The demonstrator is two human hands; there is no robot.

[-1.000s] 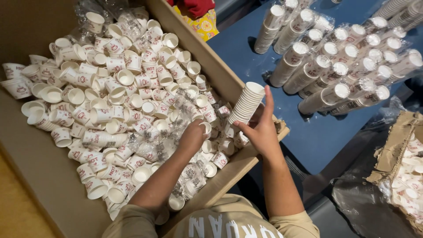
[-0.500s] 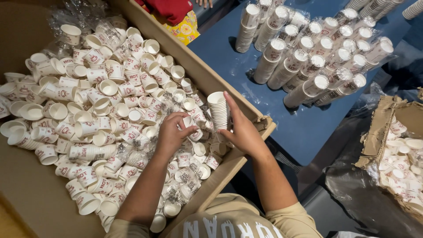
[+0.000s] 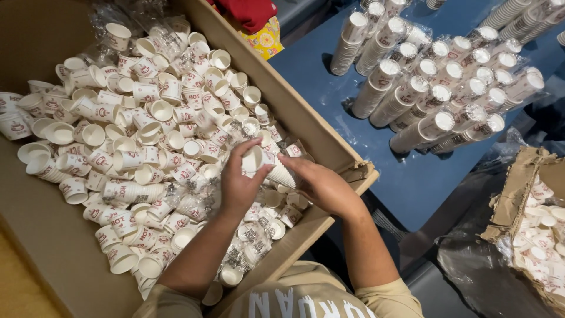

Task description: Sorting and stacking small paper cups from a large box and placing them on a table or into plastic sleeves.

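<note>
At the centre of the frame both hands meet over the near edge of a large cardboard box (image 3: pixel 306 126). The left hand (image 3: pixel 238 182) has its fingers curled around a single white paper cup (image 3: pixel 253 158), pinching it at the rim with the open mouth facing up and left. The right hand (image 3: pixel 321 185) lies just to the right of it, fingers closed along a short nested stack of cups (image 3: pixel 281 175) that lies on its side, its open end touching the single cup. The two hands are close together, the cup and the stack held between them just above the box's contents.

Under and around the hands, the box is filled from upper left to lower centre with a loose pile of small white paper cups (image 3: pixel 135 147) with red print, lying every way, some nested in short runs, with scraps of clear plastic wrap among them.

In the upper right, on a blue surface (image 3: pixel 412 182), lie many long stacks of cups in clear plastic sleeves (image 3: pixel 435 88), side by side. At the right edge a torn cardboard box (image 3: pixel 518 194) holds more cups.
</note>
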